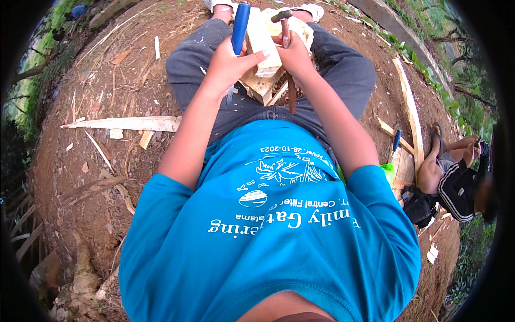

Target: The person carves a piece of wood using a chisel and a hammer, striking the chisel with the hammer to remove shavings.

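My left hand [228, 63] is closed round a chisel with a blue handle [241, 28]; its metal blade shows below the hand, pointing toward me. In my right hand [296, 56] is a hammer [284, 23], gripped along its brown wooden handle with the head up and the handle's end hanging toward my lap. Between my legs lies a pale, roughly cut wood block [262, 45], with both hands resting at its sides. My left thumb lies across the block. Its near end is chipped, with dark marks on the cut face.
Wood chips and a long pointed offcut [129, 123] lie on the brown soil to my left. To the right are a long plank [410, 107], a second blue-handled tool [397, 140] and a black bag [419, 208]. Another person [456, 177] sits beside these.
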`<state>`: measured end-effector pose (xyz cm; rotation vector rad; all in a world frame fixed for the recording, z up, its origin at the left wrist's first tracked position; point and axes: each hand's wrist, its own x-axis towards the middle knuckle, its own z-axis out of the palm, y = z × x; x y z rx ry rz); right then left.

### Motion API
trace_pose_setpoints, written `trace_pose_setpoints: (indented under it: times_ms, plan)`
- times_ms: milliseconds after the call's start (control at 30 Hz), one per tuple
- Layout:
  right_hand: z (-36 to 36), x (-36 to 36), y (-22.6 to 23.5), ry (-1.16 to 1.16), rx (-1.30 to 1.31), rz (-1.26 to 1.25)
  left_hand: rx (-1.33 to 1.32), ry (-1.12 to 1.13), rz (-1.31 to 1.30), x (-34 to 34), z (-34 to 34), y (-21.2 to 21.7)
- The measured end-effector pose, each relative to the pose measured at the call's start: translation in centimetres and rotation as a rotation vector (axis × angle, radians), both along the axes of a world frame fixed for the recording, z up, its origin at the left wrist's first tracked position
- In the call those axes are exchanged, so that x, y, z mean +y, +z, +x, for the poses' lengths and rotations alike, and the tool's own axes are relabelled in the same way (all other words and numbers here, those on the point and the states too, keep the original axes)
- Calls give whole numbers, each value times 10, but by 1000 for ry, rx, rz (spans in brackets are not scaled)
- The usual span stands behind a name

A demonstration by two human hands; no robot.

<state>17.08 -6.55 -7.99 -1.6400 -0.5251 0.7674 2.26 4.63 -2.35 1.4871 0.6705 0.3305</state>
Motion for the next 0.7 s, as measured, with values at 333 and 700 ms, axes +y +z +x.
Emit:
trace_pose_setpoints:
  times_ms: [333,700]
  plan:
    - [34,-1,28,315,332,-111,303,-50,376,-18,-7,5]
    - [86,10,-9,384,-509,-309,230,-194,814,10,15,27]
